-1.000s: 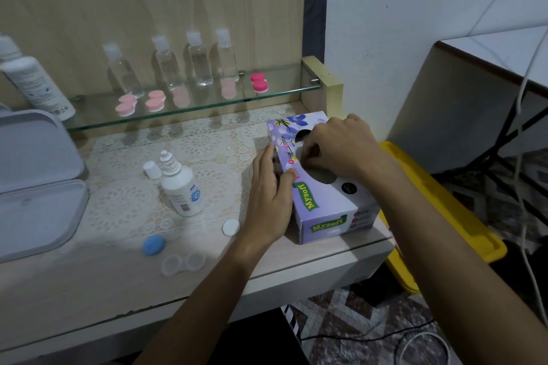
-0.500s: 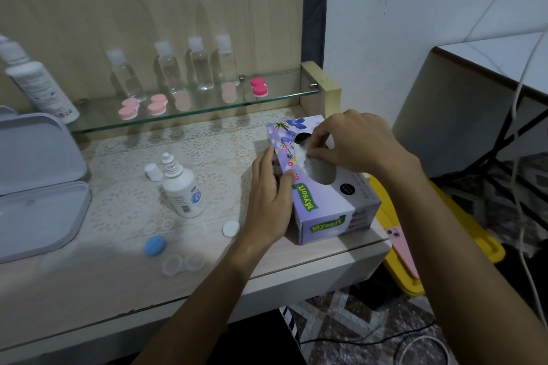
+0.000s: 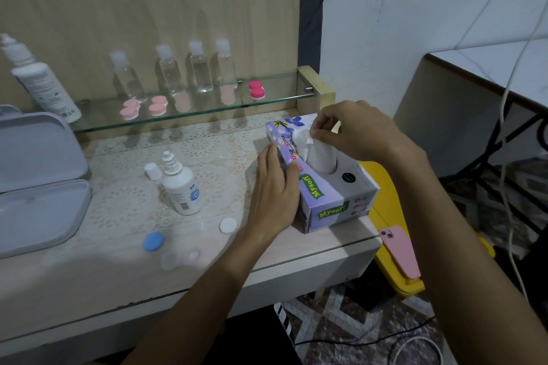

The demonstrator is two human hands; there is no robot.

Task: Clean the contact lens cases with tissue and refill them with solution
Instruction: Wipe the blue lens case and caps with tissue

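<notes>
A purple tissue box (image 3: 332,201) stands at the table's right end. My left hand (image 3: 275,190) lies flat against its left side with the thumb on the top edge. My right hand (image 3: 353,130) pinches a white tissue (image 3: 314,148) that rises out of the box's slot. A clear open lens case (image 3: 179,258) lies near the table's front edge, with a blue cap (image 3: 154,241) to its left and a white cap (image 3: 228,226) to its right. The uncapped solution bottle (image 3: 181,187) stands behind them, its small white cap (image 3: 153,171) beside it.
A glass shelf (image 3: 281,98) at the back carries several clear bottles, pink lens cases (image 3: 158,106) and a magenta one (image 3: 256,89). A large white bottle (image 3: 41,83) and an open grey box (image 3: 38,187) sit at the left. A pink phone (image 3: 400,249) rests on a yellow bin (image 3: 385,207) right of the table.
My right hand has risen from the box's slot, drawing a tissue up with it. My left hand has stayed against the box.
</notes>
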